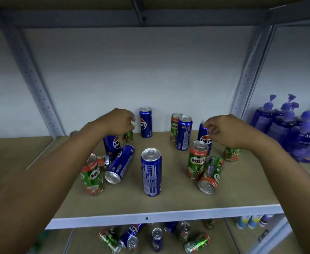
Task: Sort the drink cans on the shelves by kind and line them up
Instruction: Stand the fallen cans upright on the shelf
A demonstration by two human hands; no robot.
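Note:
Blue Pepsi cans and green Milo cans stand and lie mixed on the brown shelf point(168, 202). My left hand point(118, 121) reaches to the back and curls over the top of an upright Milo can point(128, 136), whose lid is hidden. My right hand point(223, 130) has its fingertips curled round the top rim of an upright Pepsi can point(203, 137). Another Milo can point(231, 154) stands under my right wrist. A tall Pepsi can point(151, 172) stands in the middle front. One Pepsi can point(120, 164) and one Milo can point(212, 174) lie on their sides.
A Pepsi can point(145, 122) stands at the back wall, and a Milo and Pepsi pair point(183, 132) stands to its right. Purple pump bottles point(293, 129) fill the neighbouring bay on the right. More cans point(157, 239) lie jumbled on the shelf below. Metal uprights frame both sides.

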